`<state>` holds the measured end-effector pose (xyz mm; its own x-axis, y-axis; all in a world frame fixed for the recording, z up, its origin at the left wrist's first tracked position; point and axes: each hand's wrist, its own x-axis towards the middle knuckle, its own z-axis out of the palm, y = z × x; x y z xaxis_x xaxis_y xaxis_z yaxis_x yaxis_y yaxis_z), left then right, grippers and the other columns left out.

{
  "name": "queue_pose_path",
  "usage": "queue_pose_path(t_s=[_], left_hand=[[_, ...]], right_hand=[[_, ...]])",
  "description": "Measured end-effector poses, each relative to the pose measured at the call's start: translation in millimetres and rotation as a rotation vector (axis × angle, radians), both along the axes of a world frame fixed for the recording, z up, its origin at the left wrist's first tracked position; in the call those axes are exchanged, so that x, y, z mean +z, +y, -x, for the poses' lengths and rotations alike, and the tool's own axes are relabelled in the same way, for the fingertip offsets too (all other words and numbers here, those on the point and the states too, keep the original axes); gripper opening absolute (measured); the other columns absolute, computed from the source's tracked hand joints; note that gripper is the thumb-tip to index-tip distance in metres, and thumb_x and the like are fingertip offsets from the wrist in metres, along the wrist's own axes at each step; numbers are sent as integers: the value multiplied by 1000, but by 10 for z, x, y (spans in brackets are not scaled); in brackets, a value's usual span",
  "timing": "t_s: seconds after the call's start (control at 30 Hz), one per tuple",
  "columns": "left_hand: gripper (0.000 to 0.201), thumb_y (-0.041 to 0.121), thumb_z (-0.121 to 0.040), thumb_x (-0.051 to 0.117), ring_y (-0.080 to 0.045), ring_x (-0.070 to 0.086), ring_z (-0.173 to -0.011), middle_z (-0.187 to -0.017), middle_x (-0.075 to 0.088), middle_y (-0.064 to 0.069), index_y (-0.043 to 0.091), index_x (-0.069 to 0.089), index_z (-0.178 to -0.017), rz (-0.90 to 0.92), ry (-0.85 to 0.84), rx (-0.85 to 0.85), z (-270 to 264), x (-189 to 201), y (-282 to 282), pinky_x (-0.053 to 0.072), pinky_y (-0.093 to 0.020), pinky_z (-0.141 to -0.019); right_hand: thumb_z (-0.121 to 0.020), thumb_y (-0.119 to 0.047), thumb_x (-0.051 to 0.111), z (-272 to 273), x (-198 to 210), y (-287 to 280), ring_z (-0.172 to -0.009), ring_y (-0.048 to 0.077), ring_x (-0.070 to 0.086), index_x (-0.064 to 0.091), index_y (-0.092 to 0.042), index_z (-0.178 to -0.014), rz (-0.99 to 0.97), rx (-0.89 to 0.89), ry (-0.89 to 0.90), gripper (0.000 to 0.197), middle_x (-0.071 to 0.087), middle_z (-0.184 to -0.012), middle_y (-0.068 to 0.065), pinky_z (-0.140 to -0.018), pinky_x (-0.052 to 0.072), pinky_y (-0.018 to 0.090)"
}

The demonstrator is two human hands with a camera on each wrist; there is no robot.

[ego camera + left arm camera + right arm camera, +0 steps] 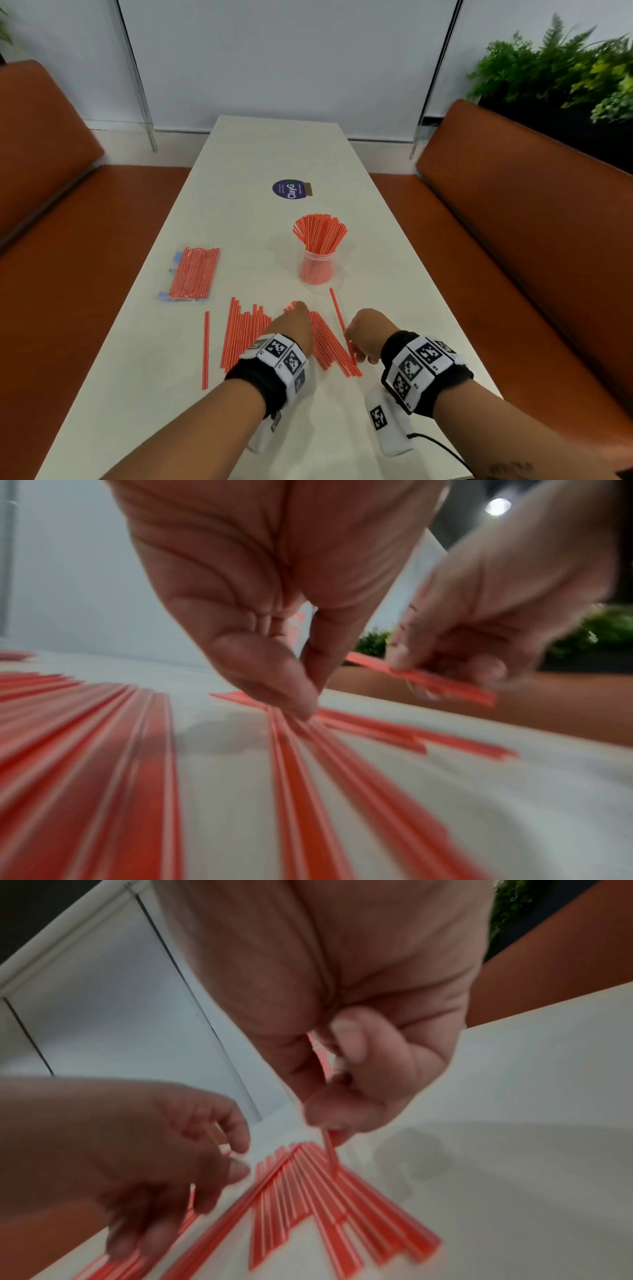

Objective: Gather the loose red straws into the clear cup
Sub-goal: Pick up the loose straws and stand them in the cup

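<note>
A clear cup [317, 270] packed with red straws [320, 229] stands mid-table. Loose red straws [243, 335] lie fanned on the white table [274, 154] in front of it, with one apart at the left [206, 349]. My left hand [294, 322] reaches down into the fan. In the left wrist view, thumb and forefinger of the left hand [308, 707] pinch together on the straws [298, 764]. My right hand [363, 339] is curled round a few straws [337, 311]. In the right wrist view one straw [329, 1150] sticks out of the right hand [325, 1123].
A sealed packet of red straws [193, 274] lies at the left of the table. A round purple sticker [289, 192] sits beyond the cup. Orange benches [513, 240] flank both long sides, with green plants [565, 68] behind the right one.
</note>
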<state>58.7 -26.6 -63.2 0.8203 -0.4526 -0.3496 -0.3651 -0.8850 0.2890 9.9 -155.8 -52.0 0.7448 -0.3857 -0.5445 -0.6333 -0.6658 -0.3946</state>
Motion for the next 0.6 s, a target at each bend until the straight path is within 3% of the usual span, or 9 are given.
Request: queue_pose_path(t_s=[0.03,0.1,0.2,0.3,0.4,0.5,0.57,0.6], left_hand=[[37,3,-91,38,-27,61,-92,-116,61,-15,1,36,-128,56,-4,56,-53,6,35,44,-30,-72],[32,13,-91,47,-22,56,-81,-111,62,-12,4,42,-121,139,-15,148,-139,51,131,44,-28,-69],[43,28,-88,56,-25,59,-96,-118,59,-11,6,40,-121,128,-5,284,-239,113,368,45,-30,-73],[61,44,-80,62,-30,55,-111,-123,54,-13,6,41,-121,-6,-10,423,-279,52,619,48,-36,-89],[77,61,-70,64,-28,55,-111,-122,53,-13,7,43,-121,-135,-2,470,-276,-24,760,48,-38,-94],[83,58,-65,71,-27,56,-110,-123,52,-12,7,40,-122,-137,13,465,-277,-31,733,49,-36,-92],[79,47,-65,76,-27,57,-110,-123,51,-12,7,39,-122,-112,36,450,-271,-28,652,49,-34,-89],[75,41,-67,77,-27,57,-110,-124,51,-12,7,39,-121,-103,44,444,-252,-31,614,49,-33,-87]], right_hand=[[-90,-5,46,-4,-30,26,-35,9,46,53,-6,-60,24,19,23,30,54,-45,1,-35,37,18],[-92,-14,48,-22,-57,75,-44,12,46,55,-3,-66,83,63,17,29,57,-57,5,-35,37,17],[-89,-41,56,-40,-35,159,-48,12,40,39,-11,-58,103,72,27,47,46,-58,2,-45,34,19],[-85,-54,55,-130,-34,285,-52,12,40,36,-12,-59,189,175,114,53,40,-59,0,-50,34,20],[-84,-55,55,-231,-43,429,-70,17,49,34,-11,-61,229,235,126,54,40,-62,1,-67,43,25],[-84,-49,59,-321,-49,553,-82,20,57,38,-11,-62,228,251,96,48,48,-67,2,-75,48,28],[-89,-39,55,-362,-61,585,-99,24,64,51,-8,-75,219,305,126,35,63,-91,7,-87,52,30],[-93,-33,51,-378,-50,602,-110,26,61,58,-6,-90,226,333,142,27,64,-110,10,-93,49,31]])
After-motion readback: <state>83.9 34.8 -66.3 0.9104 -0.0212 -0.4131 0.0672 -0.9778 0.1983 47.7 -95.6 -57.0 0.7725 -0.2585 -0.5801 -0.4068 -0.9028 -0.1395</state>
